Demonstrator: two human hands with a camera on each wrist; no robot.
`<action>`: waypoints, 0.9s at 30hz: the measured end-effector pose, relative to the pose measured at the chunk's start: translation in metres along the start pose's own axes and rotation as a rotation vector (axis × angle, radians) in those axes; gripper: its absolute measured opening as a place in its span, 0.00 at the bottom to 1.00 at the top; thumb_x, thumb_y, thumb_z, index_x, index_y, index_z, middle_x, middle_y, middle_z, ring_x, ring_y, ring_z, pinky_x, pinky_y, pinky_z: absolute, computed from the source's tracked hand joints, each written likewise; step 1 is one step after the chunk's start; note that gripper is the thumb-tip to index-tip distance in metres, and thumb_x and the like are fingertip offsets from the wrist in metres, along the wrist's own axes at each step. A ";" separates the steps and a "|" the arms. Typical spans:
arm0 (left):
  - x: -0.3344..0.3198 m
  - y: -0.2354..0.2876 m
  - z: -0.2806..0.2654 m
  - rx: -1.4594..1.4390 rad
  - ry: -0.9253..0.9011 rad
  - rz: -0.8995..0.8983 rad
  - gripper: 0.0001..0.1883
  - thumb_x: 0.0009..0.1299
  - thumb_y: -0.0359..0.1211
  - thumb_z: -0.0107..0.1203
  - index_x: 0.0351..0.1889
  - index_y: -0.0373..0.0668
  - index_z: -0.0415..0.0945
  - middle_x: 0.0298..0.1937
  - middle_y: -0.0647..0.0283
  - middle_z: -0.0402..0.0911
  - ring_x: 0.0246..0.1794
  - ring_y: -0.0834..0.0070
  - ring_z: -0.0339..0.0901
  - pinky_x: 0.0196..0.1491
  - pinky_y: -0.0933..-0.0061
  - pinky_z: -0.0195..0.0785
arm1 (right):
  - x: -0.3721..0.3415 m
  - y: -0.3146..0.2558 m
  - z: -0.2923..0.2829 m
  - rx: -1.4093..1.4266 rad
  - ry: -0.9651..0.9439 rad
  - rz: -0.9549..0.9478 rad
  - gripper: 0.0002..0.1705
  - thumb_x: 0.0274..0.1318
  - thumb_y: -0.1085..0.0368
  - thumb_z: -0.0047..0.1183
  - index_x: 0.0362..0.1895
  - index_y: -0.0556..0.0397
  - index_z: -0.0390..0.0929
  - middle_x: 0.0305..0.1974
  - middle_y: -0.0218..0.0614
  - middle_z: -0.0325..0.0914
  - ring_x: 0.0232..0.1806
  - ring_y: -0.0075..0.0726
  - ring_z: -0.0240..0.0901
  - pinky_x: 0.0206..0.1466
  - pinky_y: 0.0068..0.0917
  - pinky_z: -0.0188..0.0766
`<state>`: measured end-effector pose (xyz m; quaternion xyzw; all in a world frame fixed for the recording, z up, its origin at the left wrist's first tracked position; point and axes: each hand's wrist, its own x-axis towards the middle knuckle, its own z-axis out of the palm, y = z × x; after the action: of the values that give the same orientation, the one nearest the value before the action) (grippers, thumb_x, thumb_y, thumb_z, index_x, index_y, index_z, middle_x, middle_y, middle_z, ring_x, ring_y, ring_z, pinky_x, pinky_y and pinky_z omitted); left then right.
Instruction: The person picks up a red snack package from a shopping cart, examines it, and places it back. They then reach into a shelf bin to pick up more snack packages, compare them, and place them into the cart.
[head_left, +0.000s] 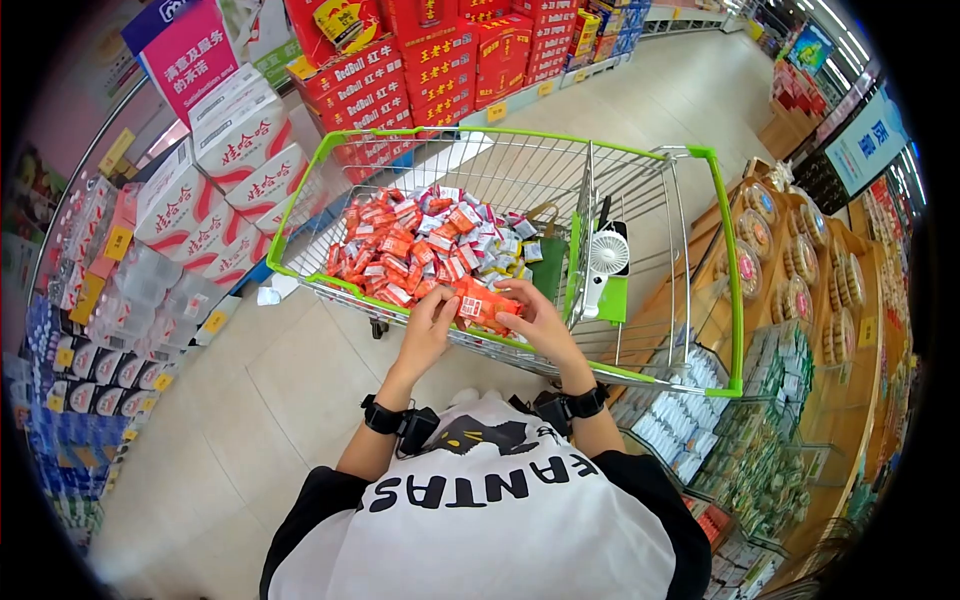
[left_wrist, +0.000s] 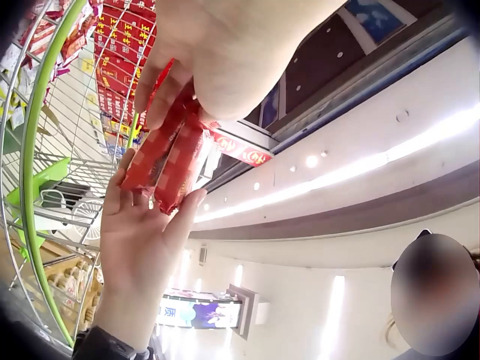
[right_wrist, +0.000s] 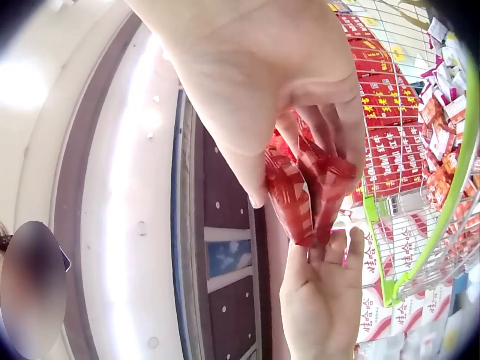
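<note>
Both hands hold one orange-red wrapped packet between them, over the near side of a shopping cart. My left hand pinches its left end, and my right hand grips the right end. Seen from the left wrist, the packet's underside shows a lengthwise seam, with the right hand's palm facing up below it. From the right wrist, the crinkled red wrapper lies between the right fingers and the left hand. A heap of small orange and white packets fills the basket just beyond.
A white handheld fan lies at the cart's right section, beside a dark green item. White cartons and red drink cases are stacked on the left and ahead. Wooden shelves with packaged food stand at right.
</note>
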<state>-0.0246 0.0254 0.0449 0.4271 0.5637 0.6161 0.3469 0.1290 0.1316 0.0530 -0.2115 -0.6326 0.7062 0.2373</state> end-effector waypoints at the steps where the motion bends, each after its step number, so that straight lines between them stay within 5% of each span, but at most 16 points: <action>1: 0.000 0.000 -0.002 -0.013 0.018 -0.011 0.06 0.67 0.30 0.41 0.28 0.37 0.63 0.26 0.66 0.68 0.24 0.83 0.69 0.28 0.82 0.62 | 0.001 0.000 0.001 0.025 0.007 0.034 0.24 0.45 0.66 0.56 0.47 0.54 0.63 0.38 0.33 0.68 0.40 0.23 0.65 0.42 0.19 0.64; 4: -0.002 -0.003 -0.009 -0.041 0.053 -0.039 0.07 0.66 0.30 0.41 0.28 0.37 0.63 0.25 0.67 0.68 0.25 0.84 0.69 0.29 0.82 0.62 | 0.004 0.005 0.000 -0.134 -0.049 0.136 0.22 0.49 0.67 0.52 0.49 0.53 0.61 0.38 0.35 0.70 0.35 0.22 0.67 0.36 0.18 0.66; 8: -0.004 -0.026 -0.022 0.092 0.070 -0.018 0.06 0.66 0.30 0.42 0.30 0.37 0.63 0.28 0.65 0.70 0.28 0.83 0.70 0.30 0.82 0.63 | 0.011 0.012 0.008 -0.010 -0.016 0.174 0.21 0.47 0.64 0.54 0.46 0.53 0.62 0.32 0.34 0.70 0.32 0.23 0.69 0.32 0.19 0.69; 11: -0.008 -0.022 -0.023 -0.099 0.160 -0.143 0.07 0.66 0.31 0.43 0.35 0.36 0.63 0.32 0.61 0.72 0.29 0.81 0.71 0.32 0.81 0.64 | 0.017 0.022 0.013 -0.038 -0.030 0.229 0.21 0.48 0.62 0.54 0.44 0.54 0.62 0.32 0.37 0.71 0.34 0.25 0.69 0.29 0.20 0.71; 20: -0.026 -0.037 -0.048 0.117 0.081 -0.281 0.09 0.65 0.30 0.42 0.40 0.34 0.63 0.31 0.58 0.74 0.28 0.75 0.75 0.32 0.78 0.66 | 0.032 0.040 0.031 -0.146 -0.107 0.282 0.25 0.45 0.58 0.56 0.42 0.59 0.61 0.27 0.39 0.72 0.21 0.25 0.70 0.23 0.19 0.69; 27: -0.016 -0.048 -0.068 -0.062 0.248 -0.352 0.11 0.64 0.32 0.45 0.42 0.35 0.65 0.34 0.62 0.74 0.33 0.77 0.74 0.33 0.80 0.65 | 0.067 0.054 0.046 -0.285 -0.051 0.227 0.27 0.45 0.58 0.56 0.45 0.61 0.59 0.30 0.40 0.72 0.27 0.28 0.71 0.27 0.21 0.70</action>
<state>-0.0829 -0.0100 -0.0047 0.2320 0.6488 0.6108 0.3901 0.0444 0.1307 0.0049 -0.2948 -0.7042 0.6368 0.1076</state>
